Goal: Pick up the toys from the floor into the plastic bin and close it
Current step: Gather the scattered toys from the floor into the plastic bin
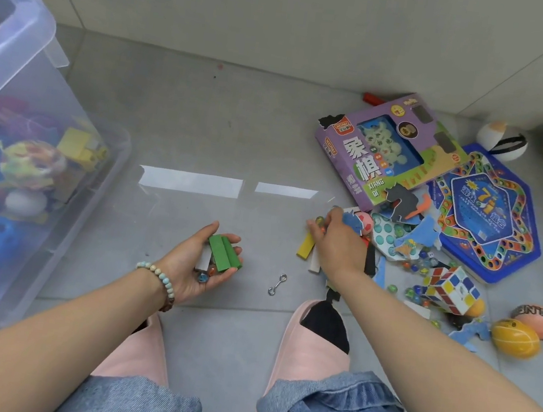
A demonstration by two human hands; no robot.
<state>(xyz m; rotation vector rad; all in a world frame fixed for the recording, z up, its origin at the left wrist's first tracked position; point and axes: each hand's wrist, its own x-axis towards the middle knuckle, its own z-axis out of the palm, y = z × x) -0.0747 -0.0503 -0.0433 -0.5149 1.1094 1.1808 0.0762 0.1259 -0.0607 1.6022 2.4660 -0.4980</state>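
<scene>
As the left hand [207,261] lies palm up above the floor, its fingers curl round two green blocks [223,253], a white block [203,259] and a few marbles [202,278]. The right hand [336,240] reaches down into the toy pile [413,245], just over a yellow block [305,246]; I cannot tell if it grips anything. The plastic bin [50,28] stands open at the left, with toys inside.

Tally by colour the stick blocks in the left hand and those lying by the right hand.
2 green blocks, in the left hand
2 white blocks, one in that hand, one on the floor
1 yellow block, by the right hand
Total: 5
</scene>
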